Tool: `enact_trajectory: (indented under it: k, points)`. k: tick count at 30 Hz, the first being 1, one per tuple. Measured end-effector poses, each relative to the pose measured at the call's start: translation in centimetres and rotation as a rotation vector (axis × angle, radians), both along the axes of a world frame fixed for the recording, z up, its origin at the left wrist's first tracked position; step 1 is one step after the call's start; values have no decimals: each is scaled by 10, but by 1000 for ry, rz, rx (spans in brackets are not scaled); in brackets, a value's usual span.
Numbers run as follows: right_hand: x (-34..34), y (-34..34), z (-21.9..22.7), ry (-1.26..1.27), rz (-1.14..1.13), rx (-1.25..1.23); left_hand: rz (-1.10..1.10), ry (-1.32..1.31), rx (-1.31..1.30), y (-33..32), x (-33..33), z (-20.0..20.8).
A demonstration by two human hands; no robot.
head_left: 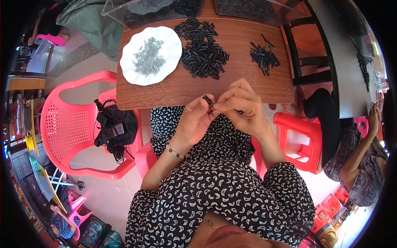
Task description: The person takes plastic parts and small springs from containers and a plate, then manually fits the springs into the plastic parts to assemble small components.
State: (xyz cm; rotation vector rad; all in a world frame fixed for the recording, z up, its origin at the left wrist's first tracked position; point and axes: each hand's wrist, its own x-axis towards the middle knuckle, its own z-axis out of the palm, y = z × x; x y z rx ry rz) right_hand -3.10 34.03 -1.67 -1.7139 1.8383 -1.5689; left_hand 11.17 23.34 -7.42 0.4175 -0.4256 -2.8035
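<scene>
Just beyond my lap, at the table's near edge, my left hand (192,124) pinches a small black plastic piece (208,100) between thumb and fingertips. My right hand (244,106) meets it there, its thumb and forefinger pressed together against the lower end of that piece. Whatever the right fingertips grip is too small to make out. Beyond the hands lies a big heap of short black tubular pieces (204,58). To its left, a white scalloped plate (129,68) bears a pile of tiny silvery coil-like pieces (149,58). A smaller pile of longer black pieces (264,58) lies at the right.
Clear plastic bins (165,14) with black pieces stand along the wooden table's (240,37) far edge. A pink chair (70,120) with a black bag (120,128) is at the left. A red stool (304,142) and a person's arm (357,151) are at the right.
</scene>
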Motion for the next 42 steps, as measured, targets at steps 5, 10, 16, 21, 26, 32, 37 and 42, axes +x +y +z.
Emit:
enact_trajectory:
  k: [5,10,16,21,26,32,37,42]
  points:
    - [0,1,-1,1,15,-12,-11,24,-59,1,1,3]
    - [1,3,-1,68,14,-25,-21,15,-62,4,2,0]
    - [6,4,4,86,-1,-30,1,-24,-198,5,5,8]
    - [10,5,2,99,-19,-33,26,-57,-297,6,5,10]
    - [14,5,0,118,-44,-37,24,-95,-299,9,9,6]
    - [14,4,-3,134,-19,-39,45,-56,-94,19,7,9]
    - [8,6,10,23,40,73,-20,18,-74,14,11,4]
    - [7,2,21,25,60,138,-71,91,-74,15,11,1]
